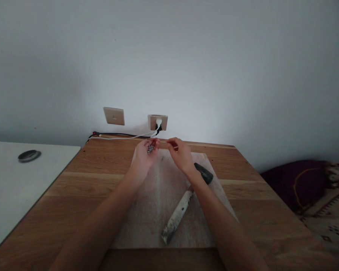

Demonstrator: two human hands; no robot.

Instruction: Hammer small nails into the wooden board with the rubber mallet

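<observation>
My left hand (145, 152) is cupped palm-up around a small heap of silvery nails (150, 148), which look short and pointed. Just to its right, my right hand (181, 152) has thumb and forefinger brought together in a pinch; anything between those fingertips is too small to make out. Both hands hover over the far end of a pale wooden board (147, 210). A hammer (177, 216) with a worn, whitish handle and dark head lies slantwise on that board, partly covered by my right forearm.
The board rests on a wooden tabletop (93, 188). Behind are a wall socket (164, 122) with a plug and cables, and a switch plate (114, 116). At left, a dark round object (29, 156) lies on a white surface (14, 188). Patterned fabric (322, 195) is at right.
</observation>
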